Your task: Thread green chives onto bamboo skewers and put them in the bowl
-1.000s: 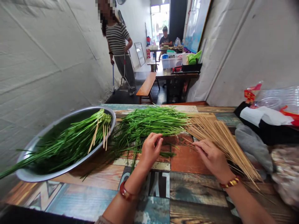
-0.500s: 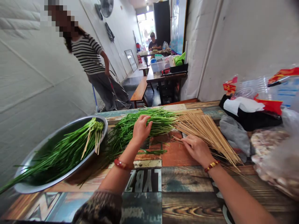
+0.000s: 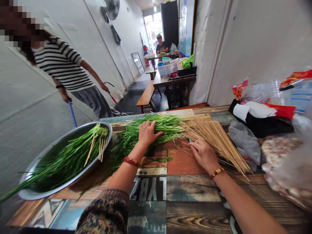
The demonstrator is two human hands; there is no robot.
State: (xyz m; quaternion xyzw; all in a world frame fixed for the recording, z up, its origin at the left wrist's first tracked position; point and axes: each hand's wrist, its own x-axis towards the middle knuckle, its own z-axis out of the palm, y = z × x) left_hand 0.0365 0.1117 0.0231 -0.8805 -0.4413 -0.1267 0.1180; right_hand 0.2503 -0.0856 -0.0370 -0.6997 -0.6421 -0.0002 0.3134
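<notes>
A heap of green chives point(image 3: 168, 127) lies across the middle of the table. My left hand point(image 3: 148, 133) rests on its near side, thumb spread away from the fingers. To the right, a fan of bamboo skewers point(image 3: 214, 138) touches the pale ends of the chives. My right hand point(image 3: 203, 154) is at the near edge of the fan, fingers pinched around thin skewers whose tips point(image 3: 184, 149) stick out to the left. At the left, a metal basin point(image 3: 36, 191) holds chives point(image 3: 73, 156), one bunch of which has skewers point(image 3: 102, 148) through its stem ends.
Clear plastic bags with pale pieces point(image 3: 280, 162), a grey bag point(image 3: 245, 139) and packaging point(image 3: 263, 112) crowd the right side. Loose chive bits point(image 3: 158, 159) lie on the patterned table point(image 3: 192, 188). Beyond the basin stands a person in stripes point(image 3: 65, 65); another sits farther back.
My left hand has settled lower onto the chives, its thumb swung out to the right. My right hand stays almost in place. The striped person has moved left and nearer.
</notes>
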